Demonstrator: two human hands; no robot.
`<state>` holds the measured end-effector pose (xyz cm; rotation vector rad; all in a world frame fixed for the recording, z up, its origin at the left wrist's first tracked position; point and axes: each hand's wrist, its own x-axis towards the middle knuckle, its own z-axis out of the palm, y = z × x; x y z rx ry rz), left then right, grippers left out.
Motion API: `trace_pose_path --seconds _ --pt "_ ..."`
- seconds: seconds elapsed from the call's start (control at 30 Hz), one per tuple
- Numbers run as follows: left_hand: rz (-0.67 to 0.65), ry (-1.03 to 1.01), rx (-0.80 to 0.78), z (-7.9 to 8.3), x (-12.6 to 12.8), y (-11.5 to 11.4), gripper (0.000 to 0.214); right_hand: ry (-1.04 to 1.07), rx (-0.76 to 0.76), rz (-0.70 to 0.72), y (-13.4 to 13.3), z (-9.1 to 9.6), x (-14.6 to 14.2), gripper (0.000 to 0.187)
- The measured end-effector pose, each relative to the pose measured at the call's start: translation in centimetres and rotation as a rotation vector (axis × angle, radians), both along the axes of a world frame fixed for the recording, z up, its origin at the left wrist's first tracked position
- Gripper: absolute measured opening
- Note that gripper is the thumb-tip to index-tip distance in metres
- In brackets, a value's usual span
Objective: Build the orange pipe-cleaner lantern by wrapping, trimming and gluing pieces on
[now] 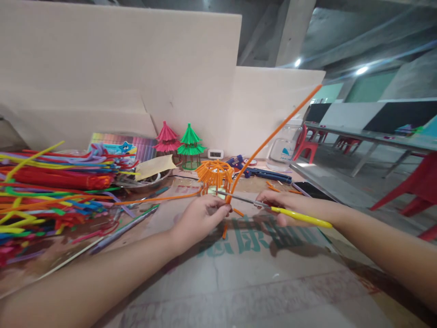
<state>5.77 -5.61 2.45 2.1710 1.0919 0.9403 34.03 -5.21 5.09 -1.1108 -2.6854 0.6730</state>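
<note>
My left hand (205, 214) is closed, thumb and fingers pinching the lower end of a long orange pipe cleaner (273, 135), which slants up to the right. My right hand (282, 202) grips scissors with yellow handles (302, 217). Their metal blades point left and cross the pipe cleaner just above my left fingertips; I cannot tell whether they touch it. Right behind my left hand stands a small orange pipe-cleaner pavilion (215, 171) with a fringed roof. Short cut orange pieces (238, 212) lie on the printed sheet (239, 273) below.
Bundles of coloured pipe cleaners (58, 182) cover the left side. Behind are a pink pavilion (166, 136), a green pavilion (190, 143), a marker set (119, 148) and a small clock (215, 154). A glue gun (259, 172), a clear bottle (283, 148) and a phone (312, 190) lie rightward.
</note>
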Motion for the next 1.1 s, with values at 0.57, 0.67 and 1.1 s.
trace_pose_path --seconds 0.57,0.67,1.1 --pt "-0.016 0.001 0.023 -0.2 0.0 0.0 0.024 -0.06 -0.049 -0.08 -0.7 0.6 -0.4 0.043" --pt "-0.022 0.005 0.034 -0.2 0.0 0.0 0.024 -0.048 -0.048 -0.068 -0.8 0.7 -0.6 0.037" --pt "-0.016 0.003 0.01 -0.2 0.1 0.0 0.025 0.0 -0.022 -0.031 0.0 -0.4 -0.3 0.05"
